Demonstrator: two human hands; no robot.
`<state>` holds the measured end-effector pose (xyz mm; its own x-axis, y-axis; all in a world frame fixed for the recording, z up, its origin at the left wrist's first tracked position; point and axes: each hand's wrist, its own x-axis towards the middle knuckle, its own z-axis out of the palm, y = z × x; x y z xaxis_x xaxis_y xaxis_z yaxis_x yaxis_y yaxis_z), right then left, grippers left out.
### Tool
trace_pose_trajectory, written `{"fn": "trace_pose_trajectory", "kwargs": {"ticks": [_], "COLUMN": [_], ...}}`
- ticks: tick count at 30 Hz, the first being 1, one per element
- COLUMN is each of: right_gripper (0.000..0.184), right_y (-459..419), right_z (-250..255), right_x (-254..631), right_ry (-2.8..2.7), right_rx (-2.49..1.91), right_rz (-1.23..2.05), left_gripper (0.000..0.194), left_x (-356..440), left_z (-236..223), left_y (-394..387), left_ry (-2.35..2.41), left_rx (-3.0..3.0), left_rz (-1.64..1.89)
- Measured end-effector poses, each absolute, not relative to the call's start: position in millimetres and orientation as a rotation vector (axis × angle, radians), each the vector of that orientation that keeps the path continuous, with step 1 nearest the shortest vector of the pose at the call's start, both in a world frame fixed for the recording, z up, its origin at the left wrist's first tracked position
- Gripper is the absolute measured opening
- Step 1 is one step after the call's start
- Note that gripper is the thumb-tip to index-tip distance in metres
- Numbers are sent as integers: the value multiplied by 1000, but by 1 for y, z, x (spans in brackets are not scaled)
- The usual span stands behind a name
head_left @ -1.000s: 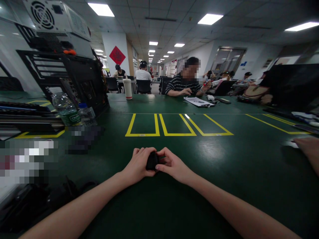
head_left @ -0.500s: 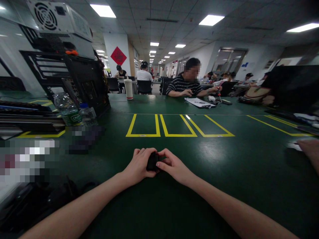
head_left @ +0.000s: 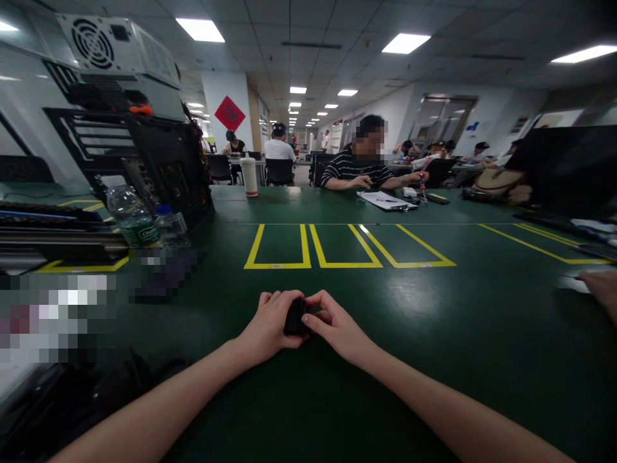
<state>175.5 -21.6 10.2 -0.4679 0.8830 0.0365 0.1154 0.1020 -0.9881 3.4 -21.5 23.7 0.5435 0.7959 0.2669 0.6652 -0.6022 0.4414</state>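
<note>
A small black object [head_left: 294, 317] sits between both my hands on the green table [head_left: 434, 334]. My left hand [head_left: 267, 325] wraps its fingers around the object's left side. My right hand [head_left: 335, 328] pinches its right side with thumb and fingers. Both forearms rest on the table. What the object is cannot be made out.
Yellow taped boxes [head_left: 337, 247] mark the table ahead. An open computer case [head_left: 144, 154], two water bottles [head_left: 132, 215] and keyboards [head_left: 53, 228] stand at the left. A person in a striped shirt [head_left: 357, 168] works across the table beside a clipboard [head_left: 388, 200]. Another person's hand [head_left: 602, 292] shows at the right edge.
My hands stay closed on the black object in the same spot. The view has shifted slightly. The person across has stretched an arm to the right.
</note>
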Motion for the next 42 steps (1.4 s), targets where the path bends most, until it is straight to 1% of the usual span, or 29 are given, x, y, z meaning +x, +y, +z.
{"fn": "trace_pose_trajectory", "kwargs": {"ticks": [2, 7, 10, 16, 22, 27, 33, 39, 42], "right_gripper": [23, 20, 24, 16, 23, 24, 14, 20, 19], "right_y": [-21, -22, -24, -21, -21, -25, -22, -20, -22], "right_z": [10, 13, 15, 10, 12, 17, 12, 11, 14], "right_x": [176, 178, 179, 176, 178, 180, 177, 177, 179], "right_ry": [-1702, -1727, -1719, -1667, -1693, -1730, -1682, -1700, -1733], "right_rx": [-1009, -959, -914, -932, -999, -935, -896, -1003, -958], "right_rz": [1433, 1487, 1513, 1470, 1466, 1482, 1469, 1439, 1488], "left_gripper": [49, 49, 50, 52, 51, 51, 52, 52, 52], "left_x": [3, 3, 2, 3, 3, 3, 3, 2, 2], "left_z": [24, 24, 23, 23, 23, 23, 23, 23, 22], "left_y": [-21, -21, -21, -21, -20, -21, -20, -21, -20], "left_ry": [1213, 1202, 1210, 1208, 1205, 1194, 1190, 1190, 1185], "left_rx": [2492, 2492, 2481, 2499, 2506, 2500, 2498, 2491, 2493], "left_rz": [647, 655, 648, 657, 653, 655, 650, 639, 641]}}
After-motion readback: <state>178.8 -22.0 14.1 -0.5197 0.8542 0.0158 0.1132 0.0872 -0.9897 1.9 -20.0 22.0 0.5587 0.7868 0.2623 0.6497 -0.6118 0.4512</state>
